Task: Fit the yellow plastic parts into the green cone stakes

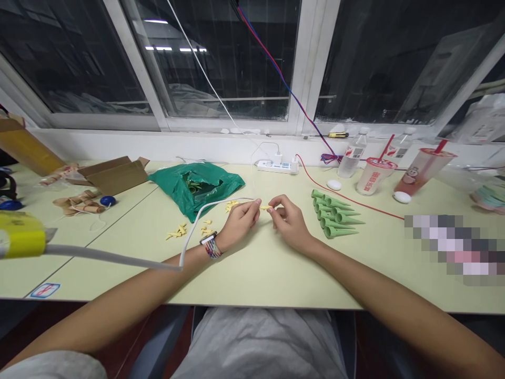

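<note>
A small yellow piece [265, 207] is pinched between my two hands above the table; its exact shape is too small to make out. My left hand [241, 223], with a watch [211, 243] on its wrist, grips one end with closed fingers. On the other end, the thumb and fingertips of my right hand [291, 221] are closed. Similar loose yellow pieces [177, 231] lie in small piles left of my left hand, some partly hidden behind it. To the right of my right hand, several green cone-shaped pieces [335, 216] lie side by side in rows.
Behind my left hand lies a torn green plastic bag [177, 181] with green pieces inside. A white cable [187, 237] crosses near my left forearm. Further back are a power strip [276, 167], drink cups [374, 176] and a bottle [352, 155]. Wooden toys [82, 202] and a cardboard box [114, 176] lie left.
</note>
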### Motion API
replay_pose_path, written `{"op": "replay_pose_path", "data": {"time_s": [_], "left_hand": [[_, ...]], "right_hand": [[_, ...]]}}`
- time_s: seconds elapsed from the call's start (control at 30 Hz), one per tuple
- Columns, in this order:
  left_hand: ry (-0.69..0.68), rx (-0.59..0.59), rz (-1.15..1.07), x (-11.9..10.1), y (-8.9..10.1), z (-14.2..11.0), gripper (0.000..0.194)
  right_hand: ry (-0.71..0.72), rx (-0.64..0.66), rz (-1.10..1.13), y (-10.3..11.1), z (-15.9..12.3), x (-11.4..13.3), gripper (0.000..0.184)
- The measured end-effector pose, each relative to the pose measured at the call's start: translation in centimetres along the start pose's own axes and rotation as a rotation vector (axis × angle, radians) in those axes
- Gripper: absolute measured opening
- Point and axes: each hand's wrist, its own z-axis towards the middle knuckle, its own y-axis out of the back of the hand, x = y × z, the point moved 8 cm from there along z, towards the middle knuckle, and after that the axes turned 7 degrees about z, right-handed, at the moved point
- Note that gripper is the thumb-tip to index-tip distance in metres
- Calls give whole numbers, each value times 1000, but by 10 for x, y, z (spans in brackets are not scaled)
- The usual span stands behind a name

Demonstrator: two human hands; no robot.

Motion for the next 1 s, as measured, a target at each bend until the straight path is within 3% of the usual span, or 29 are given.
{"op": "replay_pose_path", "data": {"time_s": [0.2,0.37,0.5,0.63,0.73,0.8,0.87,0.93,1.0], "left_hand": [[-22,30,-76,0,-1,-1,33],[-39,-20,32,0,2,1,47],[-61,-5,123,-7,3,-2,48],[-264,104,369,-33,1,-14,28],[-511,263,593,-54,-2,-34,18],[-567,303,692,-56,11,-45,20],[-494,307,712,-47,35,-53,21],[-351,241,664,-33,72,-60,22],[-197,85,627,-17,118,-68,24]], "right_hand": [[-9,-4,-4,0,-1,-2,15],[-55,-82,-22,7,1,-4,14],[-131,-184,5,19,1,-10,16],[-164,-233,-19,27,2,-17,14],[-128,-133,-109,17,4,-19,11],[-119,-34,-147,3,3,-22,10],[-119,64,-173,-15,-1,-23,9],[-65,161,-240,-33,-5,-17,9],[61,242,-346,-50,-10,-6,12]]}}
